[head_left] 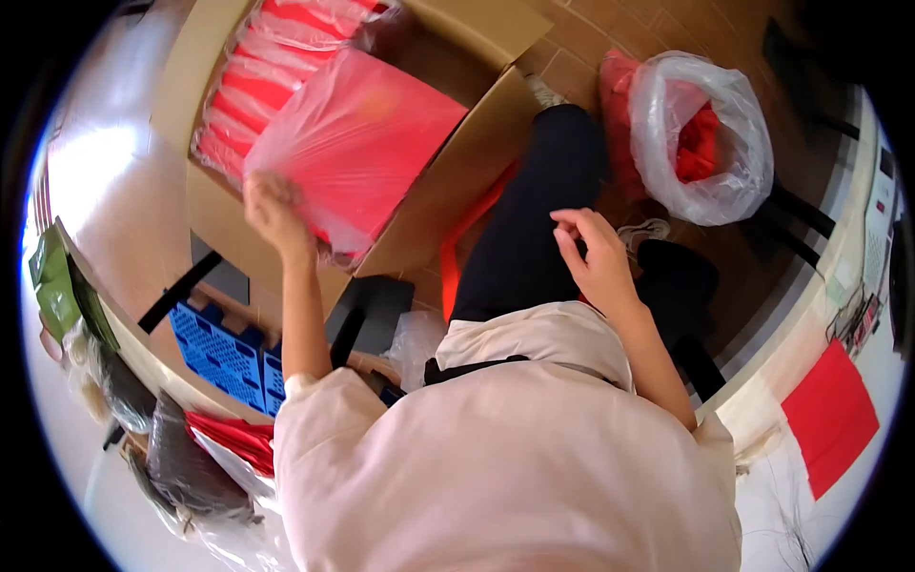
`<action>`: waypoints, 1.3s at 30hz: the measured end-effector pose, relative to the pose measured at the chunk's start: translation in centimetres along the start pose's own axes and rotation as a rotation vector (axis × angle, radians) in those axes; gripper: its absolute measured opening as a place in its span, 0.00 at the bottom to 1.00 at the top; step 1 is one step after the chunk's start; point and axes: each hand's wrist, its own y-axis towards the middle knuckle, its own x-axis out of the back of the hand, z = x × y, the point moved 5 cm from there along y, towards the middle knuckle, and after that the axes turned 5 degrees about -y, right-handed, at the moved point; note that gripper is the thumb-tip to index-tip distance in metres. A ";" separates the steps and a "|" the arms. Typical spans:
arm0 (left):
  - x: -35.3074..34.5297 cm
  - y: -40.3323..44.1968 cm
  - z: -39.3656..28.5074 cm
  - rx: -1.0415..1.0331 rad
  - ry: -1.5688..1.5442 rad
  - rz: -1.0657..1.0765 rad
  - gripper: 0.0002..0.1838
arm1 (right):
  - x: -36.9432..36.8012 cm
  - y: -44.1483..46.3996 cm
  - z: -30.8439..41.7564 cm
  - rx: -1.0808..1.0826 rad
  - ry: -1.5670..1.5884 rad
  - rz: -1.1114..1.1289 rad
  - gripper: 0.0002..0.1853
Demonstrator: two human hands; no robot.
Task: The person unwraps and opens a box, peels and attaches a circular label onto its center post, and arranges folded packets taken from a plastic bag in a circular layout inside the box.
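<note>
My left hand (276, 205) is closed on the edge of a clear plastic bag (357, 143) with a flat red content, which lies slanted in an open cardboard box (467, 157). Beside it in the box, several red plastic-wrapped packs (272, 71) stand in a row. Over my dark-trousered leg, my right hand (600, 262) is loosely curled, thumb and fingers apart, with nothing visible in it.
A clear plastic bag (653, 124) with red pieces inside stands on the tiled floor to the right. Blue plastic crates (219, 353) are at lower left. A red cloth square (829, 419) lies on the right-hand table; plastic-wrapped bundles (195, 467) lie on the left one.
</note>
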 end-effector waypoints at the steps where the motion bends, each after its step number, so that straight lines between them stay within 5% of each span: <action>1: -1.2 0.5 -3.1 -0.098 -0.062 0.084 0.18 | 0.2 0.0 -0.3 -0.037 0.096 -0.029 0.11; 2: -2.3 1.2 -6.2 -0.158 -0.153 0.147 0.18 | 0.2 0.5 -0.4 -0.029 0.088 -0.053 0.11; 3: -3.1 1.2 -9.3 -0.063 -0.175 -0.033 0.18 | 0.4 1.1 -0.9 -0.111 0.291 -0.110 0.15; 5: -4.0 2.4 -15.3 -0.228 -0.379 0.410 0.18 | -0.1 2.0 -3.0 -0.269 0.675 -0.129 0.26; 8: -7.3 1.8 -25.2 -0.500 -0.485 0.574 0.18 | -0.9 3.0 -3.5 -0.570 1.150 -0.049 0.36; 11: -8.4 1.3 -32.3 -0.607 -0.497 0.642 0.17 | 1.8 4.6 -3.9 -0.581 1.493 0.076 0.43; 16: -11.7 -1.3 -37.9 -0.665 -0.532 0.716 0.16 | 9.4 2.8 -2.9 -0.125 1.671 0.289 0.43; 23: -19.2 -5.5 -38.8 -0.503 -0.601 0.760 0.16 | 13.3 -11.4 0.1 -0.263 1.531 0.224 0.39; 26: -23.4 -8.0 -38.2 -0.402 -0.629 0.833 0.15 | 12.8 -15.3 -0.9 -0.053 1.449 0.051 0.39; 29: -28.0 -10.9 -36.7 -0.273 -0.648 0.920 0.15 | 16.1 -20.4 -0.5 0.106 1.718 -0.366 0.41; 39: -40.2 -27.9 -27.7 0.368 -0.665 1.343 0.16 | 20.0 -41.6 -4.7 0.067 1.324 -1.514 0.38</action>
